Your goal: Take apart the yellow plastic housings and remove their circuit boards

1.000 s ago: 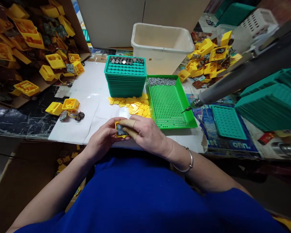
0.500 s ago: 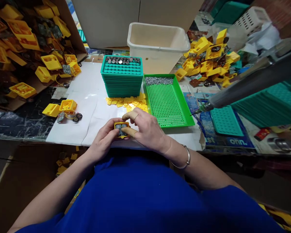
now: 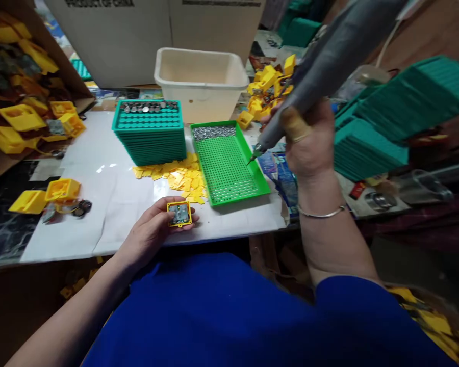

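Note:
My left hand holds a small yellow plastic case near the table's front edge, its open side up. A grey-green circuit board sits inside it, and my thumb rests on the board's left side. My right hand is wrapped round a grey electric screwdriver, with finger covers on some fingers. The bit slants down over the right side of a green perforated tray, and I cannot tell whether it touches. Small silvery screws lie at the tray's far end.
A stack of teal trays carries button cells on top. Flat yellow pieces lie before it. A white bin stands behind. Yellow cases with wired parts lie at left; a carton holds more. Further teal trays are stacked at right.
My right hand has left the yellow case and taken hold of the electric screwdriver, bringing its tip over the green tray. My left hand still holds the case. The view has turned right.

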